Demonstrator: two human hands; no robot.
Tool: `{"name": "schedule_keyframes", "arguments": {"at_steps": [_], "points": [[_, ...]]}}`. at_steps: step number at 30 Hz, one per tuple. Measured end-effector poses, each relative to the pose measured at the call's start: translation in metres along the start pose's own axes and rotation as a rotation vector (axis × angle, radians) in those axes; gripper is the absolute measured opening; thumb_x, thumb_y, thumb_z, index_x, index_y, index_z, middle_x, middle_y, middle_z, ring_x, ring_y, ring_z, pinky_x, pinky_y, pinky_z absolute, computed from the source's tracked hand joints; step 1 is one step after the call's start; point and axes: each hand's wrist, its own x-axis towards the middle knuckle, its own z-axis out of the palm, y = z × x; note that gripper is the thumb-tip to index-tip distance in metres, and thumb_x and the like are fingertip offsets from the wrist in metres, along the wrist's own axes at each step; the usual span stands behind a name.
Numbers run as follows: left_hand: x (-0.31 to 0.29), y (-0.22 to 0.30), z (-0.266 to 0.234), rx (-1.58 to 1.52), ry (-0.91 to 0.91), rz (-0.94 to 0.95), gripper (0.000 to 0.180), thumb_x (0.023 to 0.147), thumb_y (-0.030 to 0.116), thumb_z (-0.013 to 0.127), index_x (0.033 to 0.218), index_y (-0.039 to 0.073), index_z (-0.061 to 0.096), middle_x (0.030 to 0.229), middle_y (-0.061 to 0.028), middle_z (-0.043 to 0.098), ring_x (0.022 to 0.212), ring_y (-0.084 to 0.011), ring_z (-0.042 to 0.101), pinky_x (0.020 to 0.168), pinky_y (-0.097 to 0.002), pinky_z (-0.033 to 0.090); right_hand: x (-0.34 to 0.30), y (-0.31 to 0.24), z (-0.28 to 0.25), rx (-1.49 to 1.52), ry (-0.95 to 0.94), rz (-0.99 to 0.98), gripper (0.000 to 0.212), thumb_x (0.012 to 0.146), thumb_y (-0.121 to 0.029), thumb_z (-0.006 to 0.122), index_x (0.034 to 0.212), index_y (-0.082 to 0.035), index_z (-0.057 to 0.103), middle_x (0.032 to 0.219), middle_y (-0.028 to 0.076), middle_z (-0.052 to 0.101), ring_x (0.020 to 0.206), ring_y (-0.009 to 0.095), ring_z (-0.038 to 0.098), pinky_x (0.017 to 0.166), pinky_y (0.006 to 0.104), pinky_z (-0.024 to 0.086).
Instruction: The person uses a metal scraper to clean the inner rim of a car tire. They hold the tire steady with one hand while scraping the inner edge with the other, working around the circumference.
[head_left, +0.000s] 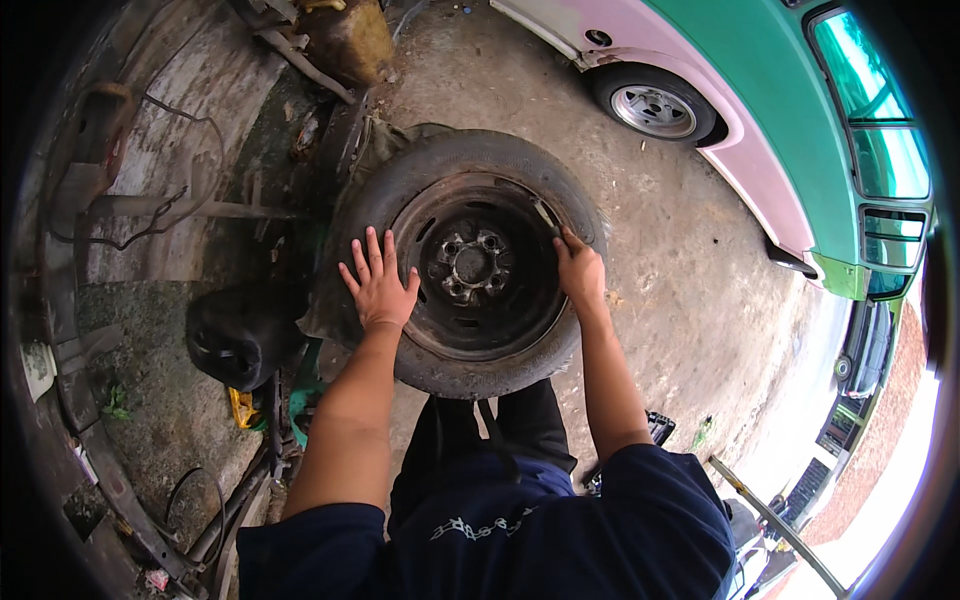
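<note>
A worn black tire [470, 160] on a rusty steel wheel rim [475, 345] lies in front of me, its bolt-hole hub facing up. My left hand [380, 285] rests flat on the tire's left sidewall, fingers spread and pointing away from me. On the opposite side, my right hand [582, 275] is closed around a slim metal bar [545, 213]. Its visible end reaches up and left over the rim's edge, and the rest is hidden in the hand. Whether the bar's tip sits between tire and rim, I cannot tell.
A pink and green van [740, 130] is parked at the far right. To the left stand a black rounded container [232, 335] and metal frame parts with loose wires. A dirty yellow jerrycan-like container [352, 42] sits at the far left. Concrete floor [680, 250] extends rightward.
</note>
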Motion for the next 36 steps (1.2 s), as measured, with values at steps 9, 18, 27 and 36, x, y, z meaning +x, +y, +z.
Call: {"name": "schedule_keyframes", "arguments": {"at_steps": [9,18,27,36], "points": [[-0.001,-0.001,0.002,0.001,0.003,-0.006,0.08,0.093,0.049,0.051,0.161,0.025,0.016,0.169,-0.0021,0.003,0.155,-0.0303,0.004,0.12,-0.0605,0.004,0.012,-0.02,-0.001,0.006,-0.049,-0.201,0.037,0.096,-0.04,0.06,0.127,-0.022,0.068,0.103,0.023,0.07,0.1,0.041,0.068,0.089,0.0484,0.053],[0.0,0.001,-0.001,0.021,-0.039,-0.022,0.079,0.094,0.049,0.05,0.161,0.025,0.015,0.169,-0.0023,0.003,0.154,-0.031,0.005,0.12,-0.0607,0.004,0.001,-0.057,-0.007,-0.076,-0.165,-0.37,0.037,0.096,-0.035,0.057,0.131,-0.025,0.065,0.095,0.024,0.071,0.09,0.042,0.069,0.082,0.0504,0.055],[0.0,0.0,0.001,-0.002,-0.028,-0.012,0.079,0.094,0.049,0.051,0.161,0.025,0.016,0.169,-0.0019,0.004,0.154,-0.0311,0.006,0.12,-0.0609,0.004,0.001,-0.016,0.008,-0.109,-0.03,-0.131,0.035,0.097,-0.034,0.059,0.13,-0.026,0.066,0.095,0.025,0.07,0.091,0.043,0.068,0.082,0.0512,0.055],[0.0,-0.001,0.001,-0.002,-0.003,-0.012,0.079,0.093,0.05,0.051,0.161,0.025,0.017,0.169,-0.0018,0.005,0.154,-0.0306,0.006,0.12,-0.0609,0.004,0.0,-0.036,-0.01,-0.067,-0.052,-0.195,0.037,0.097,-0.036,0.058,0.132,-0.025,0.064,0.101,0.023,0.07,0.096,0.042,0.067,0.084,0.0487,0.053]]}}
